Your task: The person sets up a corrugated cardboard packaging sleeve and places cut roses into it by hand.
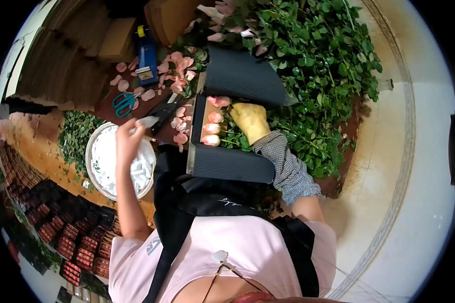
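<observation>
My left hand (128, 140) is bare and raised beside a round white tub (89, 159). Its fingers pinch a small white, slightly see-through piece (147, 121), like the many white pieces (117, 151) in the tub. My right hand (250, 121), in a yellow glove and checked sleeve, is closed at the stems just behind a pink rose (219, 101). Its fingertips are hidden. Several pink roses (212, 128) lie in a row on a brown card, inside an opened dark ribbed wrapper (230, 164) whose other flap (242, 73) stands on the far side.
Leafy rose stems (318, 60) pile up at the right. Loose petals (179, 63), teal-handled scissors (124, 103), a black-handled tool (164, 112) and a blue tape dispenser (147, 58) lie on the table. Cardboard (60, 60) is stacked at far left. Packed flower boxes (65, 227) stand lower left.
</observation>
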Motion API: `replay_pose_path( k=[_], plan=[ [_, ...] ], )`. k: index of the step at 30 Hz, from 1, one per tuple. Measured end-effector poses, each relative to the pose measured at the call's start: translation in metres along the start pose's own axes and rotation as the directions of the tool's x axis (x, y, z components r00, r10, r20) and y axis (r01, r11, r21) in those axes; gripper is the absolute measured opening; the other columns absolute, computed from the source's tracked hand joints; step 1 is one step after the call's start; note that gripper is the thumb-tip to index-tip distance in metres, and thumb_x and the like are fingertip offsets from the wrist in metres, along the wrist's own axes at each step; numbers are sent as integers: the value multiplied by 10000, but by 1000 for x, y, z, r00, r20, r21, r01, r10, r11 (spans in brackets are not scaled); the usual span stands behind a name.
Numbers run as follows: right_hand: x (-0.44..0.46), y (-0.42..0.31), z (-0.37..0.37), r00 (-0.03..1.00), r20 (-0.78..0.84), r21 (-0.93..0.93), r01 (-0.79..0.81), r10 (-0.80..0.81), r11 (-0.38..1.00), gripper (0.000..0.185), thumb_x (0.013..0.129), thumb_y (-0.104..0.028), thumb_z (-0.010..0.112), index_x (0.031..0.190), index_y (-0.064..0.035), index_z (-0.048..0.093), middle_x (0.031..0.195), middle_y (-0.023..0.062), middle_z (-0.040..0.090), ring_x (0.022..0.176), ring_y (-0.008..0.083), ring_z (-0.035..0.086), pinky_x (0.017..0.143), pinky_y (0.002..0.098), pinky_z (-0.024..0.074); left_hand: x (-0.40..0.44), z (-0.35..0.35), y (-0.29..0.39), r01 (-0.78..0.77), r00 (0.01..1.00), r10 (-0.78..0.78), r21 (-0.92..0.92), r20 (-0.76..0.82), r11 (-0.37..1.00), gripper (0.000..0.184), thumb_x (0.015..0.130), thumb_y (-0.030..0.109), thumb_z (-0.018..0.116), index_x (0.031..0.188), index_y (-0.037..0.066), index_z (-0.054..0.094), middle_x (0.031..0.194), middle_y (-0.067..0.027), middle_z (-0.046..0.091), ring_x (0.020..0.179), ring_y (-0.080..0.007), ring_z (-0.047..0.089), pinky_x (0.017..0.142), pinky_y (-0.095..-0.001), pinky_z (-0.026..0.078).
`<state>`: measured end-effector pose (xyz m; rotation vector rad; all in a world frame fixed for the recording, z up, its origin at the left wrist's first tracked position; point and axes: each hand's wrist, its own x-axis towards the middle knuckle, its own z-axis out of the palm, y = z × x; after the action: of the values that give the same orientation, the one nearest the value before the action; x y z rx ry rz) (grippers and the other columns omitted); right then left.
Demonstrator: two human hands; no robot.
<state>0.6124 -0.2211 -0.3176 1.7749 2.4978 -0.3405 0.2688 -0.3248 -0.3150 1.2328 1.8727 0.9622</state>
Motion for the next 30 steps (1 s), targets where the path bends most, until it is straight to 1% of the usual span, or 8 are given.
replay_pose_path(
  k=[2, 4, 6, 10, 12, 16, 19, 30],
  plan=[
    [0, -3, -1, 999, -34, -3, 3, -3, 1000, 251, 896, -340, 613, 880, -107, 705, 850, 116, 714, 790, 322, 696, 711, 455, 559, -16, -43, -27, 285, 951, -307, 446, -24, 848, 298, 885, 280, 703, 919, -15, 678, 808, -207, 692, 758, -323, 678, 735, -392, 518],
    [0, -1, 0, 998, -56, -1, 21, -21, 1000, 249, 900, -347, 615, 923, -117, 708, 881, 112, 719, 801, 324, 698, 735, 446, 563, -41, -63, -82, 258, 965, -237, 551, -112, 794, 619, 828, 341, 796, 1277, -7, 549, 1132, -256, 634, 1015, -396, 629, 875, -456, 509],
    [0, 1, 3, 999, -21, -13, 24, -24, 1000, 247, 903, -344, 614, 945, -122, 713, 884, 113, 721, 808, 330, 697, 746, 445, 561, -50, -66, -86, 230, 970, -122, 630, -211, 742, 712, 823, 349, 805, 1344, -30, 501, 1248, -265, 562, 1138, -420, 565, 955, -471, 478],
    [0, 3, 5, 1000, 9, 20, -2, 2, 1000, 258, 912, -350, 603, 967, -123, 712, 883, 114, 722, 822, 333, 695, 755, 451, 558, -26, -18, -72, 25, 971, 50, 302, -235, 953, 517, 903, 279, 731, 1274, -46, 576, 1192, -234, 644, 1098, -357, 629, 942, -429, 496],
    [-1, 4, 4, 999, -12, -10, 44, -44, 999, 227, 897, -324, 637, 948, -114, 708, 868, 117, 719, 816, 329, 695, 743, 445, 559, -12, 12, -30, 44, 999, -45, -21, -18, 999, 422, 913, 242, 719, 1210, -40, 620, 1060, -199, 706, 957, -300, 691, 855, -378, 532],
    [-8, 3, 1, 995, -57, 37, 89, -86, 995, 217, 896, -299, 647, 924, -90, 696, 838, 135, 708, 794, 338, 689, 728, 449, 556, 8, 72, 24, -145, 981, 163, -159, 106, 977, 361, 913, 221, 707, 1179, -13, 639, 995, -173, 713, 869, -258, 709, 778, -356, 547],
    [-7, 5, 1, 991, -83, 39, 111, -108, 993, 218, 900, -293, 644, 916, -80, 691, 825, 146, 702, 787, 342, 686, 722, 454, 553, 15, 94, 49, -162, 945, 184, -99, 272, 982, 356, 933, 180, 679, 1227, -15, 632, 1021, -170, 723, 875, -235, 717, 772, -341, 550],
    [-9, 8, 3, 983, -113, 57, 149, -141, 987, 214, 897, -284, 645, 894, -72, 668, 799, 163, 676, 780, 358, 669, 715, 473, 533, -5, 126, 31, -203, 944, 240, -173, 226, 964, 260, 940, 152, 644, 1152, 3, 666, 1001, -168, 725, 870, -277, 727, 763, -362, 565]
  ],
)
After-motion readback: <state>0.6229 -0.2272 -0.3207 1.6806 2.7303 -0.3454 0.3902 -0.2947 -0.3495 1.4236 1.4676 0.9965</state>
